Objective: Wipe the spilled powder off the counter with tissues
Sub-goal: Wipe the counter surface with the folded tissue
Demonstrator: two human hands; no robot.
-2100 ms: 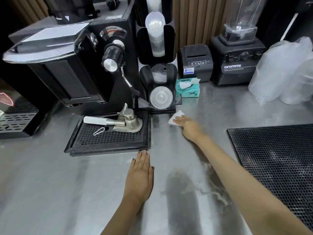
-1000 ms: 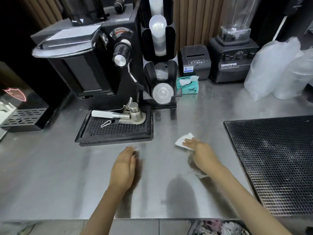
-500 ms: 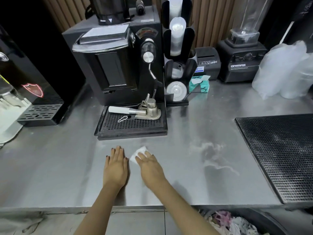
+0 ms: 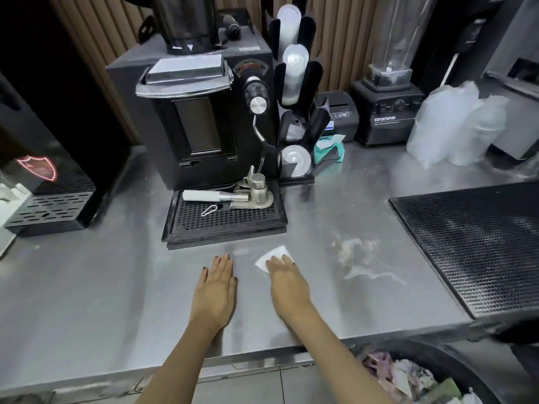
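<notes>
The right hand [image 4: 284, 277] lies flat on a white tissue [image 4: 273, 255], fingers straight and pressing it to the steel tabletop [image 4: 102, 281]; nothing is pinched or curled round. The left hand [image 4: 217, 282] rests palm down just beside it, fingers straight too, holding nothing.

The spilled powder [image 4: 360, 258] lies to the right of the tissue, apart from it, as a pale smear with thin trails between the hand and the black mesh mat [image 4: 472, 243].

The tissue looks thin, soft and very light, so it probably bunches or tears if dragged by one corner. Flat fingers over its middle, with even pressure, seem the better hold. The steel is smooth, so the tissue should slide easily, and fine powder may skid ahead of its edge rather than cling. A fresh sheet stands ready in the green tissue box [image 4: 328, 148] at the back, and a waste bin [image 4: 423, 374] sits below the tabletop edge.
</notes>
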